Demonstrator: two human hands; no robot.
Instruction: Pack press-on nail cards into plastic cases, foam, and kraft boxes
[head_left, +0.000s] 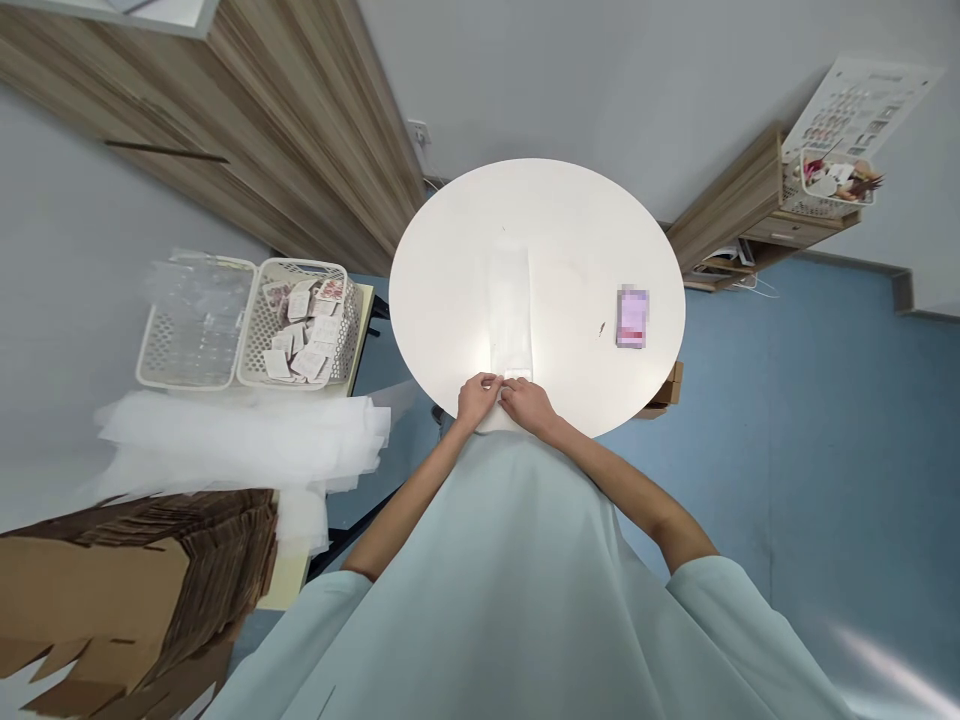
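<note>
A long strip of translucent white wrapping sheet (510, 310) lies on the round white table, running away from me. At its near end is a small flat white item (517, 374), partly covered by my fingers; its kind cannot be made out. My left hand (477, 400) pinches the left corner of the strip's near end, thumb and fingers together. Close beside it, my right hand (529, 405) has its fingers bent over the same end, by the white item. The fingertips of both hands nearly meet at the table's front edge.
On the round table (450, 240), a pink-purple packet (632, 318) lies at right, near a small dark object (601, 328). To the left are white baskets (247, 375), one holding cards (307, 345), stacked white sheets (247, 435) and flattened cardboard boxes (97, 590). A cabinet (315, 110) stands behind.
</note>
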